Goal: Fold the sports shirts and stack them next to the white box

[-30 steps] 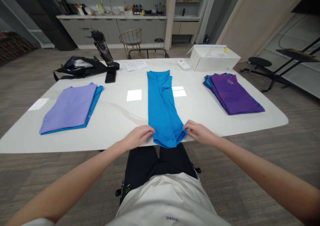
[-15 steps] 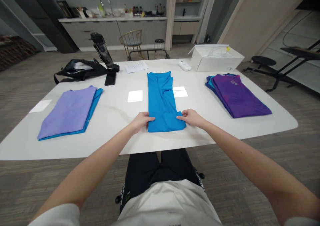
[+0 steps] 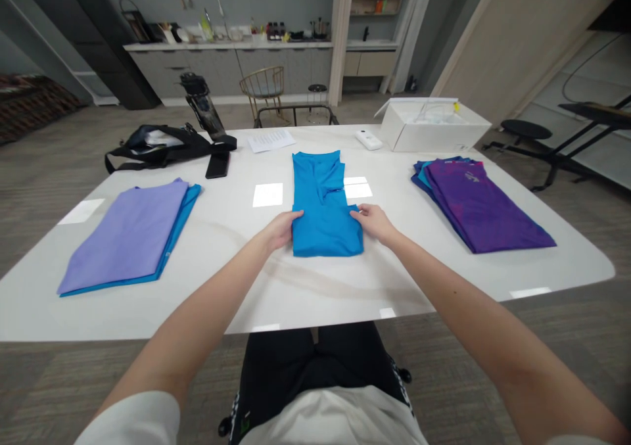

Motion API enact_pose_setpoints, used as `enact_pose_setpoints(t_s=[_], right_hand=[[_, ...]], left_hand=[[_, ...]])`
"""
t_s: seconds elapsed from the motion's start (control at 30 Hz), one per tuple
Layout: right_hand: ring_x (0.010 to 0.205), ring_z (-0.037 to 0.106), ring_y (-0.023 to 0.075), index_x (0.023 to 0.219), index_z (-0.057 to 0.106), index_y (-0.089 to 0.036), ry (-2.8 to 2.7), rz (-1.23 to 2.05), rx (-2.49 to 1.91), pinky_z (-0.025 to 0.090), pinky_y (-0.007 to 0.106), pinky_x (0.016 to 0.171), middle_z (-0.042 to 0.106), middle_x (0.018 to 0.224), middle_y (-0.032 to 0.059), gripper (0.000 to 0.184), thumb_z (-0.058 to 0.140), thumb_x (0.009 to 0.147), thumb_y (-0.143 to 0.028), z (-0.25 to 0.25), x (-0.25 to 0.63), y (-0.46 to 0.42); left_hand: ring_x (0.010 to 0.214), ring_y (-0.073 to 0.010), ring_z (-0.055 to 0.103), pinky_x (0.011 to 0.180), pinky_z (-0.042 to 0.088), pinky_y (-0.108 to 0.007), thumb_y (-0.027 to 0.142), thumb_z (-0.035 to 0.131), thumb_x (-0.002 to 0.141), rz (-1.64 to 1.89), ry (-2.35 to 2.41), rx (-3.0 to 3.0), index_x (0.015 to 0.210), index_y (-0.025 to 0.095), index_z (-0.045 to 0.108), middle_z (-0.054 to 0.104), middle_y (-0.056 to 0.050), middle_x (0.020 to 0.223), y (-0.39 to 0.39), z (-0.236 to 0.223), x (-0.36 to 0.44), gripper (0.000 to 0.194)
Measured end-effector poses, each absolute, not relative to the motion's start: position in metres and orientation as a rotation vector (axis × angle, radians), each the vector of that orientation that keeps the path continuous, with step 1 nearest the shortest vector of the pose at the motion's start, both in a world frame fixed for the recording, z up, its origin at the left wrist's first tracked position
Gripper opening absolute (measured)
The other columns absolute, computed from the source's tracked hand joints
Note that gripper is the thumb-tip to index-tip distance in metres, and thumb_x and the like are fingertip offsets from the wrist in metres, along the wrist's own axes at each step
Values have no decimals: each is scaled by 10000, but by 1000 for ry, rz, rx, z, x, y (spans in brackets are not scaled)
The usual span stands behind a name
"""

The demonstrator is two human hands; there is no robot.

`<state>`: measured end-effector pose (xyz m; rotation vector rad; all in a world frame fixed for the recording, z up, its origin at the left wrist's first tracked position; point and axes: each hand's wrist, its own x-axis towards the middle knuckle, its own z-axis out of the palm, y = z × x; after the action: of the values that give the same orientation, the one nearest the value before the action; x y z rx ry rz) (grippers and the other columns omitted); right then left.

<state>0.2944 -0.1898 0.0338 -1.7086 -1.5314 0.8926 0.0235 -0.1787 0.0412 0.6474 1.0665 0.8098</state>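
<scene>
A bright blue shirt (image 3: 325, 225) lies lengthwise in the middle of the white table, its near end folded back over itself. On the fold's left edge, my left hand (image 3: 282, 229) pinches the cloth between thumb and fingers. My right hand (image 3: 373, 222) grips the opposite edge of the same fold, thumb on top. The fingers beneath the cloth are partly hidden. To the left rests a folded lilac garment (image 3: 131, 228) on top of a blue one (image 3: 186, 211). A stack with a purple garment (image 3: 490, 205) on top is at the right.
Along the table's (image 3: 231, 267) far side are a black bag (image 3: 158, 149), a dark bottle (image 3: 203, 106), a phone (image 3: 217, 165), a printed paper (image 3: 271, 140), a small white device (image 3: 369, 140) and a white box (image 3: 434, 126). Beyond stands a chair (image 3: 263, 87).
Both hands have carried the folded end of the blue shirt farther away from me, so the folded part is longer and the shirt shorter. The camera view has shifted slightly.
</scene>
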Motion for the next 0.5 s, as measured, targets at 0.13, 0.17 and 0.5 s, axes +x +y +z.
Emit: enact_pose_setpoints(t_s=[0.13, 0.17, 0.5], right_hand=[[705, 615, 192, 796, 669, -213, -1726, 796, -1896, 412, 285, 653, 662, 691, 14, 170, 673, 838, -377, 21, 296, -179], [714, 619, 195, 806, 670, -215, -1747, 790, -1870, 418, 287, 657, 669, 708, 16, 185, 664, 848, -395, 20, 297, -179], [750, 601, 179, 961, 633, -215, -1450, 990, -1295, 483, 287, 660, 677, 829, 22, 366, 648, 866, -568, 67, 294, -113]], left_hand=[[1138, -317, 717, 1051, 550, -485, 189, 737, 802, 807, 1130, 654, 1092, 145, 726, 771, -156, 1163, -168, 29, 27, 294], [1113, -312, 727, 1031, 565, -477, 196, 741, 806, 832, 1105, 666, 1104, 147, 727, 774, -151, 1153, -168, 30, 28, 302], [1089, -283, 722, 972, 590, -427, 280, 713, 884, 972, 820, 833, 1193, 173, 714, 764, -108, 1179, -93, 89, 24, 326]])
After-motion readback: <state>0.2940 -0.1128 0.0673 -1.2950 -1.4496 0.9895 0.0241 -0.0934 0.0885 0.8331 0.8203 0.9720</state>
